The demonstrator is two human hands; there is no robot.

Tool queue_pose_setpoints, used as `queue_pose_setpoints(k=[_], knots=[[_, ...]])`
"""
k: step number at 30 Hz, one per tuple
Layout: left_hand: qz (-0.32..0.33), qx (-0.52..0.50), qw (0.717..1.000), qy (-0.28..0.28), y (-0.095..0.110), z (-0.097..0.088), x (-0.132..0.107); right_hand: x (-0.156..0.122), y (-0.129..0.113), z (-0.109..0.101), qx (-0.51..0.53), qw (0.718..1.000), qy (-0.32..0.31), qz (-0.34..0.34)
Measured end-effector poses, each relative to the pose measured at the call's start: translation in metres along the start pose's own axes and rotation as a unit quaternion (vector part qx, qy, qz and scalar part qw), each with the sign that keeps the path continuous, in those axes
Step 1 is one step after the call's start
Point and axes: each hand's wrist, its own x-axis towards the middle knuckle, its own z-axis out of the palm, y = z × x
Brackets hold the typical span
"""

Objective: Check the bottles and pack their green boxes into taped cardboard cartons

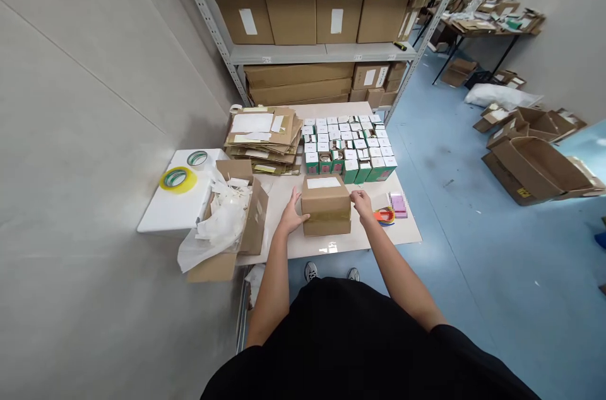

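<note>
A closed cardboard box (326, 204) with a white label on top and a strip of tape across its front stands near the table's front edge. Against its left side rests my left hand (290, 217), fingers stretched along the side and thumb hooked over the front, holding it. At the box's right edge my right hand (362, 203) is closed in a pinch; what lies between the fingertips is too small to make out. Just behind the box, small green-and-white boxes (350, 141) stand in close rows. Orange-and-blue scissors or a similar tool (384, 216) lies right of my right hand.
Flattened cardboard (262, 138) is piled at the table's back left. An open carton (258, 223) with white packing stuff stands left, beside a white surface (165, 211) bearing a yellow tape roll (178, 180). A loaded shelf (322, 53) rises behind. Empty cartons (540, 166) lie on the floor right.
</note>
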Motion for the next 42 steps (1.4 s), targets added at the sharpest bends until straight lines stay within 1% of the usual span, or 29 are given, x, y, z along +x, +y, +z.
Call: queue_pose_setpoints(k=[2,4,7,8,9,10,12,13,14,16,18,21,24,29,32,35,38,40,42], knots=[[-0.002,0.04,0.999,-0.032,-0.002,-0.001,-0.004,-0.002,0.001,0.005,0.015,1.0,0.02,0.004],[-0.01,0.059,0.997,-0.038,-0.005,0.003,-0.004,-0.003,-0.001,0.012,0.007,1.0,0.017,-0.005],[-0.014,0.097,0.995,-0.022,-0.013,0.012,0.003,-0.003,-0.006,0.02,0.002,0.999,-0.001,-0.049],[-0.016,0.119,0.992,-0.034,-0.016,0.016,0.007,-0.004,-0.007,0.022,0.001,0.998,-0.008,-0.065],[-0.024,0.145,0.987,-0.058,-0.019,0.02,0.01,-0.004,-0.008,0.024,-0.003,0.997,-0.013,-0.076],[-0.038,0.175,0.98,-0.092,-0.023,0.025,0.013,-0.004,-0.009,0.026,-0.008,0.996,-0.017,-0.082],[-0.082,0.234,0.955,-0.162,-0.03,0.037,0.017,-0.006,-0.009,0.028,-0.02,0.996,-0.023,-0.084],[-0.107,0.261,0.94,-0.191,-0.034,0.044,0.017,-0.007,-0.009,0.029,-0.023,0.996,-0.023,-0.083],[-0.129,0.285,0.927,-0.208,-0.038,0.051,0.016,-0.008,-0.009,0.028,-0.025,0.996,-0.021,-0.083],[-0.153,0.331,0.905,-0.219,-0.046,0.064,0.012,-0.01,-0.011,0.025,-0.025,0.996,-0.012,-0.088],[-0.15,0.371,0.892,-0.21,-0.052,0.073,0.009,-0.012,-0.013,0.018,-0.025,0.995,-0.001,-0.097],[-0.124,0.403,0.886,-0.193,-0.057,0.079,0.014,-0.015,-0.018,0.005,-0.03,0.992,0.018,-0.125],[-0.111,0.419,0.882,-0.184,-0.053,0.085,0.032,-0.015,-0.021,-0.009,-0.043,0.988,0.036,-0.146],[-0.12,0.439,0.871,-0.184,-0.033,0.101,0.069,-0.004,-0.02,-0.035,-0.053,0.985,0.043,-0.161],[-0.14,0.447,0.866,-0.175,-0.019,0.11,0.082,0.011,-0.011,-0.056,-0.054,0.985,0.038,-0.157],[-0.172,0.456,0.857,-0.167,-0.006,0.118,0.088,0.031,0.011,-0.085,-0.061,0.986,0.035,-0.149],[-0.194,0.464,0.852,-0.147,0.006,0.131,0.085,0.057,0.044,-0.119,-0.095,0.989,0.036,-0.11],[-0.177,0.459,0.863,-0.116,0.013,0.147,0.079,0.076,0.069,-0.14,-0.14,0.988,0.028,-0.055],[-0.139,0.437,0.885,-0.078,0.02,0.168,0.071,0.095,0.093,-0.158,-0.19,0.982,0.0,-0.009]])
